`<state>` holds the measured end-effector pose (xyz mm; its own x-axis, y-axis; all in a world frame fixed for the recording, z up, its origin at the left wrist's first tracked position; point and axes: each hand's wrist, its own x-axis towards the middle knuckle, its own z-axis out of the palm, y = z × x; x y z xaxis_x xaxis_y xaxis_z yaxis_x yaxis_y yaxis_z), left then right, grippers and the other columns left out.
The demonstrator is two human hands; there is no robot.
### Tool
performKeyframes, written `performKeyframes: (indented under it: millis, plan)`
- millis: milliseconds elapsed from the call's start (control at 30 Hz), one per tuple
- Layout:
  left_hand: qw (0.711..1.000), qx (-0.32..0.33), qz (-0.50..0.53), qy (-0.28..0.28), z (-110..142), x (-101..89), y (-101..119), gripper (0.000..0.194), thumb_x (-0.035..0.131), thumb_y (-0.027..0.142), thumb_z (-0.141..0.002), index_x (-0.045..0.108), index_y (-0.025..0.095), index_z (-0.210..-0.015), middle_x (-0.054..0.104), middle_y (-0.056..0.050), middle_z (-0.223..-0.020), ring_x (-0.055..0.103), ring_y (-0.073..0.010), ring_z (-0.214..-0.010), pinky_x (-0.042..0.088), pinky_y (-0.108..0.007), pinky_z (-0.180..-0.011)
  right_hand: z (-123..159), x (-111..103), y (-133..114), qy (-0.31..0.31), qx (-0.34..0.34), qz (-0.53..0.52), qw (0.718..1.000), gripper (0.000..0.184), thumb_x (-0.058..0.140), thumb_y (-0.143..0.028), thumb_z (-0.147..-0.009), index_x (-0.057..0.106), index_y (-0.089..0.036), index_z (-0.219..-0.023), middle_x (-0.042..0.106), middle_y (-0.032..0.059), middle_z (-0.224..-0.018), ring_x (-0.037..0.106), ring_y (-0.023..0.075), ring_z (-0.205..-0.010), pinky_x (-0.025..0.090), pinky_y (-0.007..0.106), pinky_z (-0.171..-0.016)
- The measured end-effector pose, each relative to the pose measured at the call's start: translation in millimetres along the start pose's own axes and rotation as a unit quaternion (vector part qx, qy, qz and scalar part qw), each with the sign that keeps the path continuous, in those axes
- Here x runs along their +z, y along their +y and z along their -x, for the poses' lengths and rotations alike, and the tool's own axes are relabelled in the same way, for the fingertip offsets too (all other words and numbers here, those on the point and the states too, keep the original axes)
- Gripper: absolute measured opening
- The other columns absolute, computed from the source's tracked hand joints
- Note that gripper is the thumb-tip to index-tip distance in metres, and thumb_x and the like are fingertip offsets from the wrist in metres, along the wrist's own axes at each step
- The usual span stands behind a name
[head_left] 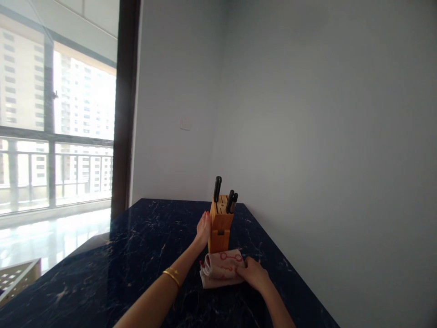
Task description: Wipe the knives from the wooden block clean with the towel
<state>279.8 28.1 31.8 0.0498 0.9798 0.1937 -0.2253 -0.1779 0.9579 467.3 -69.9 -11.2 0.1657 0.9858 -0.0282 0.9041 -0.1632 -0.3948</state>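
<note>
A wooden knife block (220, 232) stands upright on the dark marbled table. Several black-handled knives (217, 189) rise from its slots. My left hand (204, 229) rests flat along the block's left side, fingers stretched out, with a gold bracelet (172, 275) on that wrist. Just in front of the block lies a folded pinkish-white cloth (223, 269) with a red pattern. My right hand (253, 272) grips the cloth's right edge, its thumb on top; the fingers under it are partly hidden.
The dark blue table (146, 237) runs back to a grey wall (307, 136), which also borders it on the right. A pale perforated basket (18, 280) sits lower at the left. Beyond it are glass windows (82, 100). A switch plate (185, 124) is on the wall.
</note>
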Motion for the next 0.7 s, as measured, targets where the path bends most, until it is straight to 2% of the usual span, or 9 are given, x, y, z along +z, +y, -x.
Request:
performKeyframes:
  millis: [67, 100, 167, 300, 400, 500, 600, 700]
  plan:
    - [0.993, 0.077, -0.057, 0.063, -9, -3.1, 19, 0.042, 0.043, 0.041, -0.087, 0.041, 0.022, -0.124, 0.033, -0.008, -0.138, 0.034, -0.0258, -0.123, 0.023, -0.050, -0.101, 0, 1, 0, 0.000, 0.000, 0.000, 1.000, 0.031, 0.046, -0.037, -0.070, 0.057, -0.019, -0.092, 0.066, 0.0095, -0.094, 0.060, 0.0272, -0.092, 0.040, 0.037, -0.076]
    - [0.987, 0.110, -0.084, 0.077, -13, -3.3, 29, 0.046, 0.039, 0.044, -0.088, 0.037, 0.021, -0.128, 0.028, -0.008, -0.141, 0.026, -0.0254, -0.128, 0.018, -0.047, -0.104, 0, 1, 0, 0.001, 0.000, 0.001, 1.000, 0.031, 0.045, -0.037, -0.070, 0.057, -0.018, -0.092, 0.066, 0.0097, -0.095, 0.060, 0.0275, -0.093, 0.040, 0.038, -0.076]
    - [0.973, 0.169, -0.135, 0.077, -21, -1.1, 48, 0.051, 0.033, 0.048, -0.088, 0.031, 0.021, -0.132, 0.025, -0.008, -0.143, 0.017, -0.0218, -0.132, 0.013, -0.036, -0.107, 0, 1, -1, 0.003, 0.002, 0.004, 1.000, 0.032, 0.045, -0.037, -0.070, 0.057, -0.018, -0.093, 0.065, 0.0106, -0.097, 0.059, 0.0287, -0.094, 0.039, 0.039, -0.077]
    - [0.942, 0.246, -0.223, 0.037, -30, 10.2, 75, 0.058, 0.047, 0.044, -0.084, 0.028, 0.019, -0.133, 0.031, -0.010, -0.140, 0.023, -0.0216, -0.130, 0.017, -0.036, -0.106, 4, -1, -4, 0.005, 0.002, 0.010, 1.000, 0.032, 0.046, -0.035, -0.070, 0.057, -0.018, -0.095, 0.065, 0.0107, -0.100, 0.058, 0.0291, -0.097, 0.039, 0.040, -0.079]
    - [0.924, 0.268, -0.273, 0.023, -35, 18.8, 84, 0.056, 0.055, 0.036, -0.080, 0.035, 0.016, -0.128, 0.042, -0.012, -0.132, 0.032, -0.0232, -0.126, 0.023, -0.037, -0.103, 7, -3, -7, 0.007, 0.001, 0.012, 1.000, 0.032, 0.046, -0.035, -0.070, 0.057, -0.018, -0.094, 0.065, 0.0102, -0.100, 0.057, 0.0286, -0.098, 0.039, 0.040, -0.080]
    - [0.912, 0.268, -0.309, 0.014, -38, 24.2, 89, 0.042, 0.054, 0.032, -0.082, 0.045, 0.015, -0.119, 0.055, -0.011, -0.115, 0.047, -0.0233, -0.112, 0.034, -0.039, -0.096, 9, -4, -9, 0.011, -0.001, 0.015, 1.000, 0.032, 0.045, -0.034, -0.070, 0.057, -0.018, -0.094, 0.065, 0.0103, -0.100, 0.058, 0.0280, -0.098, 0.038, 0.040, -0.081]
    - [0.904, 0.269, -0.331, 0.008, -39, 26.8, 96, 0.030, 0.051, 0.033, -0.085, 0.052, 0.015, -0.109, 0.058, -0.007, -0.105, 0.056, -0.0197, -0.095, 0.043, -0.041, -0.084, 11, -5, -11, 0.018, -0.003, 0.019, 1.000, 0.033, 0.045, -0.034, -0.070, 0.057, -0.017, -0.095, 0.066, 0.0113, -0.099, 0.058, 0.0284, -0.098, 0.037, 0.043, -0.083]
    - [0.898, 0.282, -0.337, 0.012, -39, 29.1, 112, 0.027, 0.051, 0.033, -0.085, 0.054, 0.014, -0.105, 0.059, -0.005, -0.101, 0.058, -0.0172, -0.088, 0.047, -0.038, -0.078, 11, -4, -12, 0.024, -0.005, 0.022, 0.999, 0.033, 0.045, -0.033, -0.069, 0.057, -0.017, -0.095, 0.066, 0.0113, -0.097, 0.058, 0.0286, -0.097, 0.036, 0.044, -0.084]
